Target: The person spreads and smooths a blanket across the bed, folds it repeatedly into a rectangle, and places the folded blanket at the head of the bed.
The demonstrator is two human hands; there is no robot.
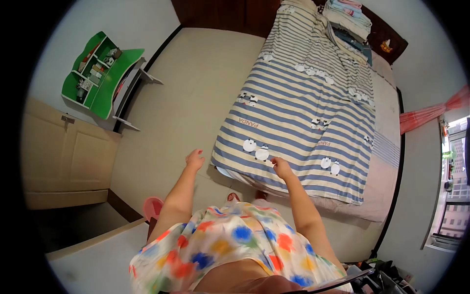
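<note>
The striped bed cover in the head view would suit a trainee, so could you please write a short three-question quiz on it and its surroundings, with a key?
1. True or false: the green desk stands left of the bed, with floor between them.

2. Multiple choice: what shows directly behind the right hand?
A) the green desk
B) the striped cover
C) the red curtain

3. Fill in the blank: the animal word printed in capitals on the striped cover is ____.

Key: 1. True. 2. B. 3. PANDA.
</note>
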